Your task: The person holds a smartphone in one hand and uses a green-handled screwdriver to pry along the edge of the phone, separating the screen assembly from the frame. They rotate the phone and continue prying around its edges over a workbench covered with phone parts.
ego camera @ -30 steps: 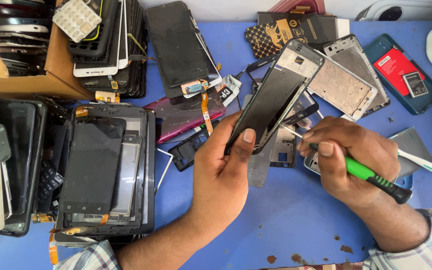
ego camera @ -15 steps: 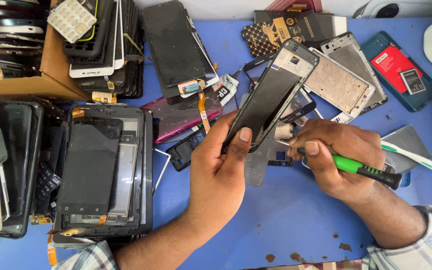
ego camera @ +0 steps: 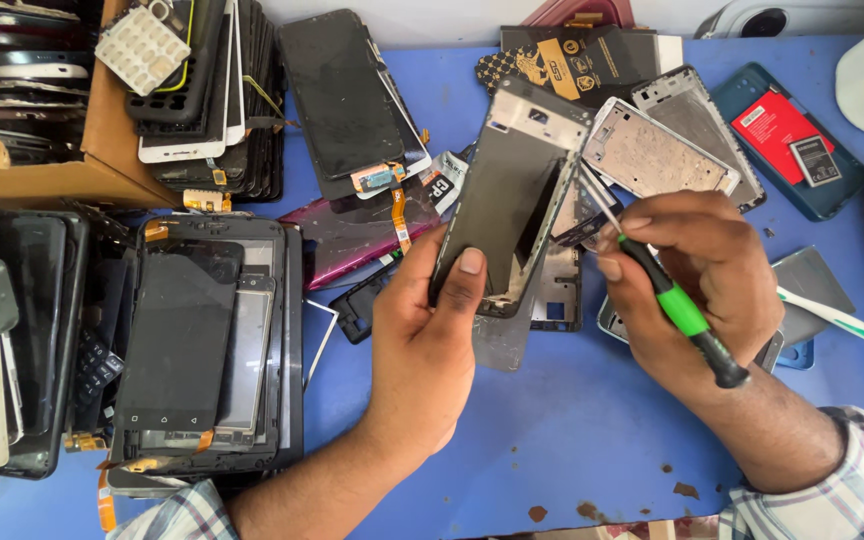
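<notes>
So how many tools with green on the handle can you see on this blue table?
2. The green-and-black-handled screwdriver is in the right hand, its tip at the phone frame that the left hand holds. The white-and-green toothbrush lies right of that hand. Clutter may hide more.

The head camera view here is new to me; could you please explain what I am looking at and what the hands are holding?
This single picture comes from a camera worn on a person's head, looking down at their own two bare hands over a blue table. The left hand holds up a phone frame, thumb pressed on its face. The right hand grips a green-handled screwdriver, its thin tip reaching the frame's right edge. Around them lie many phone parts: a stack of screens at left, a cardboard box of more screens behind it, a silver frame, and a teal back cover holding a red battery.
</notes>
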Motion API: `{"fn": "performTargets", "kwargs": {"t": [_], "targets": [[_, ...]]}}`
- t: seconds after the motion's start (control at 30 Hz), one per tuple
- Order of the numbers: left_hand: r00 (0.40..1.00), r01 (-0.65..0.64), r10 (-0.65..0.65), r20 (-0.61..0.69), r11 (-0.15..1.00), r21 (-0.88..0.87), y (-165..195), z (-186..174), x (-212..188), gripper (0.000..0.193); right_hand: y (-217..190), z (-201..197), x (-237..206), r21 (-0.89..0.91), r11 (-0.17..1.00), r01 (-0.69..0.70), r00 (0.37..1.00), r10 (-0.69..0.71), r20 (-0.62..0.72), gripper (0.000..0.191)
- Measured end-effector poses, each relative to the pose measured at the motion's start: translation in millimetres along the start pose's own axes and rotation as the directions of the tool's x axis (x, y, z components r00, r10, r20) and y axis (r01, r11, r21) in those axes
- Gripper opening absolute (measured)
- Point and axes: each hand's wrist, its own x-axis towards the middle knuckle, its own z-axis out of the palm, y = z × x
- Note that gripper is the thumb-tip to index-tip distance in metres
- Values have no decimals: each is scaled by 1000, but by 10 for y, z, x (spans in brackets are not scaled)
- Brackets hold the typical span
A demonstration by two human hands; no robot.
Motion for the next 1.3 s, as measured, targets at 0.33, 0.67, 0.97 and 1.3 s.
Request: {"fn": "performTargets", "kwargs": {"t": [0.33,0.67,0.97,1.3], "targets": [[999,4,-6,-37,999,-49,0,2,41,33,99,-80,35,-34,996,81,991,-76,110,20],[1000,-7,7,-21,1000,-13,-6,-4,35,38,149,-52,-13,-40,993,107,985,-101,139,19],[1000,-19,19,-24,1000,-23,-20,-5,31,36,157,-25,-28,-53,992,113,987,-106,121,18],[999,2,-5,-33,997,-83,-23,14,44,35,255,-27,-138,196,964,-178,982,162,92,10]]}}
